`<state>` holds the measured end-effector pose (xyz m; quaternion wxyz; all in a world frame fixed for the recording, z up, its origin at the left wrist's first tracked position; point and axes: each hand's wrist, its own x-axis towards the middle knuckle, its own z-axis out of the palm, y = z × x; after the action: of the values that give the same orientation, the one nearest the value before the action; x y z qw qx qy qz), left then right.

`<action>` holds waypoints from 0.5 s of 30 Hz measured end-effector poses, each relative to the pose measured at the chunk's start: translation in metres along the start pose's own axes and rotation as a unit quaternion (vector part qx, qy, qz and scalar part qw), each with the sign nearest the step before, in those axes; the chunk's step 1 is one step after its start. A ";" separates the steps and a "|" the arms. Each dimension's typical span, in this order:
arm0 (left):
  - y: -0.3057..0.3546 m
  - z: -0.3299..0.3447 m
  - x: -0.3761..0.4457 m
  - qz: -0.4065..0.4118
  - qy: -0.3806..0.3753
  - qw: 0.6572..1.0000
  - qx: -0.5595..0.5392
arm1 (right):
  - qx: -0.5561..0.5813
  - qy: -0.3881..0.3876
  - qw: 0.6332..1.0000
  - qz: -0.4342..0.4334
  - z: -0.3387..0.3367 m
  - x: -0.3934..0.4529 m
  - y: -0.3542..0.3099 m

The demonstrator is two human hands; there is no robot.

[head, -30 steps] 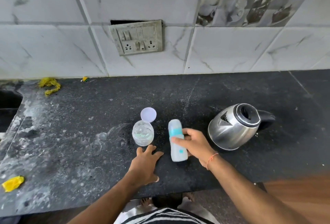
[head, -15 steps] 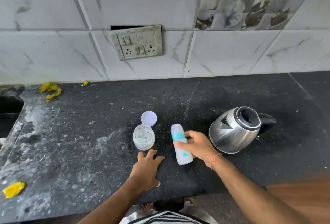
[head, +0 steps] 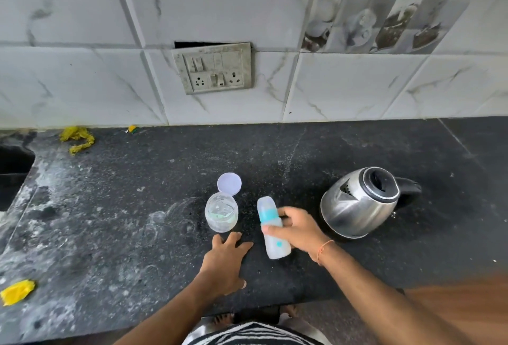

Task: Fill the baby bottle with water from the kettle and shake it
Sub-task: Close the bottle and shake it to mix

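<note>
1. Clear jar (head: 221,214) stands on the dark table (head: 110,221), its round lid (head: 229,183) just behind.
2. Left hand (head: 224,266) lies flat on the table – fingers spread, holding nothing.
3. Right hand (head: 298,230) grips the baby bottle (head: 272,227), tilted.
4. Steel kettle (head: 360,203) stands just right of it – lid open.

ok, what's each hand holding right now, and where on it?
Right hand grips the baby bottle around its middle, just below the blue collar. Left hand holds nothing; it rests flat on the counter.
</note>
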<state>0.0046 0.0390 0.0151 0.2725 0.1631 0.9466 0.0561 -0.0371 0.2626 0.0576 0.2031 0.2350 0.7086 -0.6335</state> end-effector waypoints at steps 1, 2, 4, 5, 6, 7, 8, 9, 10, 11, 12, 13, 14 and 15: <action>-0.001 0.000 0.000 0.001 0.002 1.000 0.002 | -0.006 0.011 1.000 -0.015 0.000 0.000 0.002; -0.001 0.001 0.000 0.003 0.001 1.000 0.003 | 0.049 0.048 0.997 -0.037 0.000 0.001 0.001; -0.001 0.002 0.000 0.003 -0.004 1.000 0.006 | 0.141 0.086 0.986 -0.020 -0.005 0.003 -0.002; -0.001 0.002 -0.001 0.002 -0.009 1.000 0.008 | 0.110 0.062 0.992 -0.012 -0.005 0.003 -0.001; 0.000 0.002 -0.002 0.003 -0.012 1.000 0.010 | 0.080 0.024 0.996 0.007 -0.004 0.001 0.000; 0.000 0.001 -0.002 0.005 -0.011 1.000 0.012 | 0.058 0.006 0.998 0.025 -0.004 0.000 0.004; 0.000 0.000 -0.002 0.007 -0.009 1.000 0.014 | 0.051 -0.002 0.998 0.033 -0.003 0.000 0.004; -0.001 -0.001 -0.002 0.008 -0.008 1.000 0.012 | 0.064 0.017 0.998 0.001 -0.002 0.000 0.005; -0.001 -0.001 -0.001 0.008 -0.009 1.000 0.009 | 0.130 0.052 0.990 0.001 -0.001 0.000 0.003; 0.000 -0.001 -0.001 0.007 -0.010 1.000 0.006 | 0.174 0.073 0.982 0.002 -0.001 0.002 0.002; 0.000 0.000 -0.001 0.006 -0.013 1.000 0.006 | 0.166 0.071 0.984 0.009 0.000 0.001 0.001; 0.000 0.001 -0.002 0.006 -0.015 1.000 0.006 | 0.116 0.041 0.992 0.008 0.002 0.002 0.002; 0.000 0.001 -0.002 0.008 -0.013 1.000 0.009 | 0.075 0.016 0.997 0.020 0.003 0.000 0.004; -0.001 0.001 -0.002 0.010 -0.010 1.000 0.014 | 0.063 0.009 0.998 0.024 0.004 0.000 0.005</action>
<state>0.0064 0.0374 0.0146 0.2787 0.1772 0.9429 0.0440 -0.0339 0.2592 0.0533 0.1962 0.2699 0.6638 -0.6694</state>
